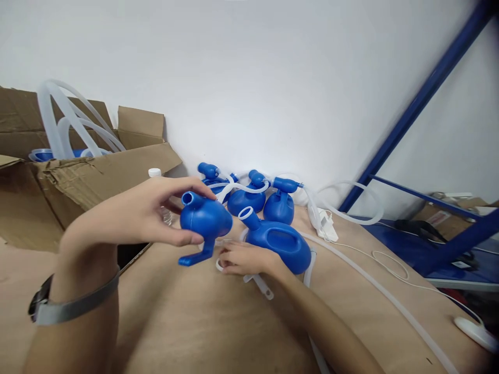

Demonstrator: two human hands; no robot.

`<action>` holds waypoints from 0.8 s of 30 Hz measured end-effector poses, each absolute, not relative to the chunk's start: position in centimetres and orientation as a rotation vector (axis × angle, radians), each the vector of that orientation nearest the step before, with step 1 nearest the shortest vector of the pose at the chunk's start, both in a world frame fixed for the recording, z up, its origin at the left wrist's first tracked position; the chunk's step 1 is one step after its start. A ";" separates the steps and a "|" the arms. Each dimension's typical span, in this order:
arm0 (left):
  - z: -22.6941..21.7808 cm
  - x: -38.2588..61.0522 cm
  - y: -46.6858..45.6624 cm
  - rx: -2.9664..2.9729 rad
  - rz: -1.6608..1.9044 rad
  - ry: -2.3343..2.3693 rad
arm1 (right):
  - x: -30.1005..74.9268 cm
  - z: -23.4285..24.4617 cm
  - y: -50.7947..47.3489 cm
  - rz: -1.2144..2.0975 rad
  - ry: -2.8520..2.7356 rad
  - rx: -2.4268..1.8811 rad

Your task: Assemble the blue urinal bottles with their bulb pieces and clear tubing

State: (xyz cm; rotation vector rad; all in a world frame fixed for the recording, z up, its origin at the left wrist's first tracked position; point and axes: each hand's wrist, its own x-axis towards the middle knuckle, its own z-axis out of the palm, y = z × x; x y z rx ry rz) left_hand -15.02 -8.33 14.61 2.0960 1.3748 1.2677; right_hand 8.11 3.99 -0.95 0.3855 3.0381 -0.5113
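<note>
My left hand [156,210] grips a hollow blue plastic urinal head [208,218] with a round open neck and a bent tab beneath, holding it above the table. Lower down, my right hand [244,258] has its fingers curled at the tabletop around a white plastic piece with a ring end [219,265]; the fingers hide much of it. A translucent strip with a hole [265,291] pokes out below that hand. Right beside it lies a blue urinal bottle [280,241] with a handle recess, its white-rimmed neck open and pointing up to the left.
Against the wall stand several blue bottles [278,208] with heads and clear hoses. A cardboard box [105,176] full of hoses is at left, near a capped clear bottle [155,172]. A white power strip [326,226], a long hose [382,285] and a blue metal frame [413,104] are at right.
</note>
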 end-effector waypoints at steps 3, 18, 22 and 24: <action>13.7 -15.1 -6.2 2.167 1.103 1.340 | 10.0 2.7 4.3 -0.934 3.113 0.437; 11.0 -12.6 -2.5 1.989 1.363 0.868 | 12.3 7.3 3.0 -1.795 3.744 1.353; 10.4 -12.0 -2.2 2.043 1.352 0.777 | 11.9 6.8 3.1 -2.013 3.742 1.229; 10.2 -11.9 -2.0 2.050 1.331 0.759 | 11.7 6.4 3.3 -2.250 3.695 1.110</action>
